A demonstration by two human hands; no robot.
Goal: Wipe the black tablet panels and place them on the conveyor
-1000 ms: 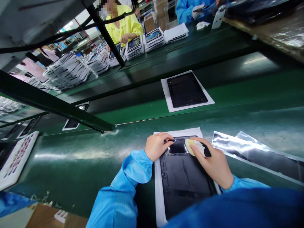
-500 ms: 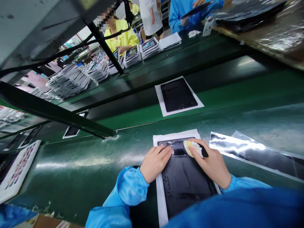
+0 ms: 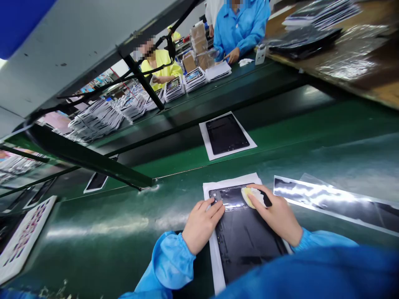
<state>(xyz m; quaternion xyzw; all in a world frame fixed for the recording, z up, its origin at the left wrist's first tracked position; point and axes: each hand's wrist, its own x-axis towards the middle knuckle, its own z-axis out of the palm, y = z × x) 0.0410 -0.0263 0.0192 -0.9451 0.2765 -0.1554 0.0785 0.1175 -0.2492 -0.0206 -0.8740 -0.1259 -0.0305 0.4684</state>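
A black tablet-like panel lies on a white sheet in front of me, partly hidden by my blue sleeve. My left hand rests on the panel's upper left edge, fingers spread a little, holding nothing. In my right hand is a white and yellowish wad, pinched between thumb and fingers and pressed on the panel's top strip. That strip is shiny and dark, and it runs between my two hands.
Behind lies another black panel on a sheet. Clear film strips are at the right, a printed board at the left. A green metal bar slants overhead. Across the line are paper stacks and people in yellow and blue.
The view has shifted slightly. My left fingers have slid back toward the panel's left edge, uncovering more of the strip. The wad stays in my right hand. The person in blue has lowered a dark panel.
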